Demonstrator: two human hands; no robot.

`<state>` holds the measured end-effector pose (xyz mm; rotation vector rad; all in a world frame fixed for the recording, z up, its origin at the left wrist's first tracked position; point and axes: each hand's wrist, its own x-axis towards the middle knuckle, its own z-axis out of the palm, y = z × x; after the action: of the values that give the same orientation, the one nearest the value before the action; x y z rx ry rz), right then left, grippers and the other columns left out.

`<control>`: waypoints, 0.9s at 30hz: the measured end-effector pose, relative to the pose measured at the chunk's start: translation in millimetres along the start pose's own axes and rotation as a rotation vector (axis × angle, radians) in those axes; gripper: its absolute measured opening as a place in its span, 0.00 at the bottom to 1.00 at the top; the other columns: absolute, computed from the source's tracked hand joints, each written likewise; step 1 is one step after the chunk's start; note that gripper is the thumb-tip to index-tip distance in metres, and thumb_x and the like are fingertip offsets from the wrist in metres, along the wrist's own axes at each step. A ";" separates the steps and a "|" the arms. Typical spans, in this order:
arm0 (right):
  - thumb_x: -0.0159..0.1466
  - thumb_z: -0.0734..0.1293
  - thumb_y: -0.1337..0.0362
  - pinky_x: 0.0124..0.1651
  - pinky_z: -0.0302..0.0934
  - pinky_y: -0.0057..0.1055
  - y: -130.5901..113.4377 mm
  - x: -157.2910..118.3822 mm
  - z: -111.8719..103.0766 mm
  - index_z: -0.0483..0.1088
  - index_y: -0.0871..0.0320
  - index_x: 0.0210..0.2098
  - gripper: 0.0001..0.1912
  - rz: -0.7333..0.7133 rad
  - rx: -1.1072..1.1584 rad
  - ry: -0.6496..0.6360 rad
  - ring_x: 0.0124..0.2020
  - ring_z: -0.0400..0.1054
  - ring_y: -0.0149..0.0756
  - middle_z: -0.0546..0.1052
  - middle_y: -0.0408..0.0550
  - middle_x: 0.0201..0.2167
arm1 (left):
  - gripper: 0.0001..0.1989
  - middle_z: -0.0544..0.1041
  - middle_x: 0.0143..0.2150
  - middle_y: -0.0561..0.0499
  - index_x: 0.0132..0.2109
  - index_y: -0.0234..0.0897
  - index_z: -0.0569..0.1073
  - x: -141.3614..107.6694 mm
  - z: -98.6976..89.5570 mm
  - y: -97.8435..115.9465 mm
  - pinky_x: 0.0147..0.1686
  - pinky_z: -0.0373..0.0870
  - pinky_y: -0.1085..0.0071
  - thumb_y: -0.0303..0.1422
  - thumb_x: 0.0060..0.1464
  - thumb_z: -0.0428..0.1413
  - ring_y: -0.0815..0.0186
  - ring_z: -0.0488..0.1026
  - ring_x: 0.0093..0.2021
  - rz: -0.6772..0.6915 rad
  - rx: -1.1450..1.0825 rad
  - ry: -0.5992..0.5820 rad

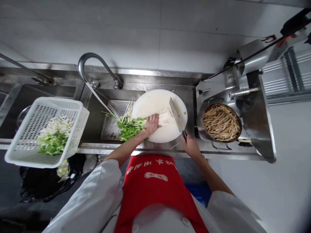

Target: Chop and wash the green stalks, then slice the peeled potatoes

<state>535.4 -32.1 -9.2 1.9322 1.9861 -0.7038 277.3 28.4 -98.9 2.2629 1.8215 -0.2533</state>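
Observation:
On a round white cutting board (155, 100) lies a bundle of celery (165, 117), its pale stalks pointing right and its green leaves hanging over the board's left edge. My left hand (152, 124) presses down on the stalks, its fingers curved over them. In my right hand (191, 145) is the black handle of a cleaver (176, 114). The blade stands on the board just right of the stalk ends. A few small green bits lie on the board to the right of the blade.
The board partly covers a steel sink (97, 119) under a curved faucet (97, 56); a white strip, water or hose, runs down from its mouth. At left stands a white perforated basket (25, 129) with cut greens (54, 137). A pan (239, 124) of brownish strips sits at right.

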 end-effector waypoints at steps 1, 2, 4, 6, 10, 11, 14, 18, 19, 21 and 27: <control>0.80 0.56 0.59 0.47 0.64 0.34 -1.8 -6.4 -2.6 0.70 0.68 0.55 0.19 -0.011 -0.001 -0.006 0.48 0.80 0.52 0.83 0.66 0.44 | 0.43 0.62 0.74 0.24 0.78 0.18 0.51 0.1 -0.1 -0.2 0.67 0.60 0.47 0.48 0.71 0.49 0.39 0.62 0.68 0.002 0.001 0.000; 0.80 0.55 0.59 0.46 0.64 0.34 -3.6 -13.1 -4.5 0.70 0.67 0.55 0.19 -0.024 0.000 -0.020 0.48 0.80 0.51 0.83 0.65 0.44 | 0.43 0.62 0.73 0.24 0.78 0.18 0.51 0.2 -0.1 -0.6 0.67 0.60 0.46 0.48 0.71 0.50 0.39 0.62 0.68 0.005 0.003 0.001; 0.80 0.55 0.58 0.46 0.64 0.34 -7.6 -24.6 -6.6 0.70 0.66 0.54 0.18 -0.041 -0.005 -0.063 0.47 0.80 0.50 0.83 0.64 0.43 | 0.43 0.62 0.73 0.24 0.78 0.17 0.51 0.0 0.4 -1.3 0.67 0.60 0.46 0.47 0.71 0.50 0.38 0.62 0.68 0.011 0.004 0.004; 0.80 0.55 0.58 0.46 0.64 0.33 -13.5 -28.9 -7.3 0.70 0.65 0.53 0.18 -0.029 -0.024 -0.105 0.48 0.80 0.50 0.83 0.64 0.43 | 0.43 0.62 0.74 0.24 0.78 0.18 0.51 -0.2 1.8 -2.1 0.67 0.59 0.45 0.47 0.71 0.50 0.38 0.61 0.68 0.019 -0.002 0.004; 0.80 0.54 0.58 0.47 0.64 0.33 -40.1 -0.4 -6.1 0.68 0.68 0.55 0.19 -0.012 -0.037 -0.124 0.50 0.80 0.51 0.82 0.68 0.46 | 0.40 0.60 0.75 0.26 0.78 0.20 0.51 0.6 5.7 -3.5 0.68 0.58 0.46 0.45 0.72 0.48 0.39 0.60 0.69 0.052 -0.024 0.016; 0.80 0.54 0.58 0.47 0.64 0.33 -49.5 13.2 -5.9 0.67 0.68 0.56 0.20 -0.020 -0.028 -0.108 0.52 0.79 0.51 0.81 0.69 0.48 | 0.40 0.60 0.75 0.26 0.78 0.21 0.51 0.7 6.0 -3.8 0.68 0.57 0.46 0.45 0.72 0.48 0.39 0.60 0.69 0.057 -0.032 0.019; 0.80 0.54 0.59 0.50 0.64 0.33 -73.1 52.6 -9.4 0.66 0.69 0.59 0.20 -0.044 0.006 -0.056 0.55 0.78 0.52 0.80 0.71 0.52 | 0.42 0.60 0.76 0.27 0.79 0.22 0.50 -1.9 3.3 -5.3 0.69 0.56 0.46 0.46 0.71 0.50 0.40 0.59 0.70 0.043 -0.061 0.004; 0.80 0.55 0.57 0.47 0.63 0.32 -74.1 58.5 -23.0 0.68 0.66 0.55 0.20 -0.062 -0.006 -0.018 0.52 0.79 0.50 0.82 0.68 0.49 | 0.53 0.56 0.77 0.25 0.80 0.25 0.44 -14.8 -2.6 -12.2 0.72 0.50 0.38 0.53 0.65 0.57 0.35 0.55 0.73 -0.084 -0.069 -0.003; 0.80 0.55 0.56 0.46 0.63 0.31 -69.5 49.6 -25.5 0.69 0.66 0.54 0.20 -0.067 -0.022 -0.007 0.50 0.79 0.50 0.82 0.67 0.48 | 0.53 0.56 0.77 0.24 0.80 0.24 0.44 -18.6 -3.0 -14.7 0.72 0.49 0.36 0.54 0.65 0.56 0.34 0.55 0.73 -0.103 -0.072 -0.007; 0.80 0.55 0.56 0.44 0.62 0.31 -58.5 25.5 -27.6 0.69 0.65 0.53 0.20 -0.082 -0.060 -0.001 0.48 0.79 0.49 0.82 0.66 0.45 | 0.49 0.59 0.75 0.22 0.80 0.22 0.46 -24.2 -1.9 -19.5 0.71 0.49 0.36 0.52 0.67 0.54 0.35 0.56 0.72 -0.108 -0.085 -0.018; 0.80 0.56 0.57 0.45 0.62 0.31 -55.9 -0.4 -14.6 0.71 0.65 0.50 0.19 -0.089 -0.106 -0.128 0.49 0.79 0.49 0.82 0.66 0.45 | 0.40 0.61 0.74 0.25 0.78 0.21 0.52 -22.5 6.7 -25.5 0.69 0.54 0.45 0.44 0.71 0.49 0.39 0.59 0.70 -0.038 -0.118 -0.017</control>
<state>482.1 -24.0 11.5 1.7045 1.9985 -0.7108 247.6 10.7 -100.9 2.1424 1.8222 -0.1661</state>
